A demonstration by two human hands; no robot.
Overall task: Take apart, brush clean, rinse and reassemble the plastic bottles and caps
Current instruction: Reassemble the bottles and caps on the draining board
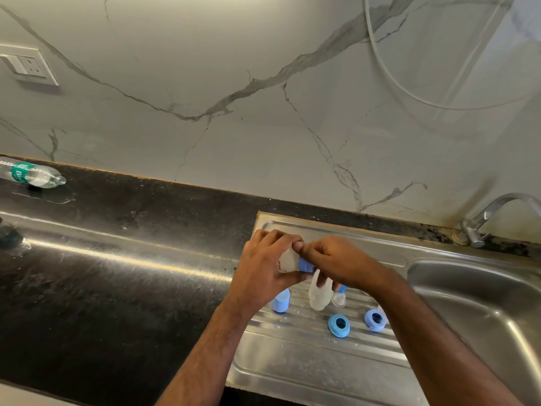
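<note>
Translucent white plastic, one small bottle (286,260), red print on its side, held sideways above the steel drainboard (307,361). Left hand (263,268) wraps its body, thumb underneath. Right hand (330,262) pinches the blue collar (306,265) at its neck, fingers curled; whether it is being turned on or off cannot be told.

Handling, by judgement: light, thin-walled, likely to flex if squeezed; wet, hence slippery. Best held round the body with one hand, the ridged collar with the other.

Loose parts on the drainboard ribs:
- clear soft teat or bottle piece (319,297), just below the hands
- blue cap (280,301), upright, near the left wrist
- two blue rings (339,326) and (375,319), lying flat, apart from each other
- small clear piece (339,300), partly hidden by the right hand

Surface and room: ribbed stainless drainboard, beaded with water, joining a sink basin (468,303) on the right; chrome tap (486,218) behind it. Black speckled counter (117,273) to the left, carrying a clear water bottle (35,175) on its side. Veined marble-look wall (234,83) with socket plate (27,64) and a looping white hose (389,74).
</note>
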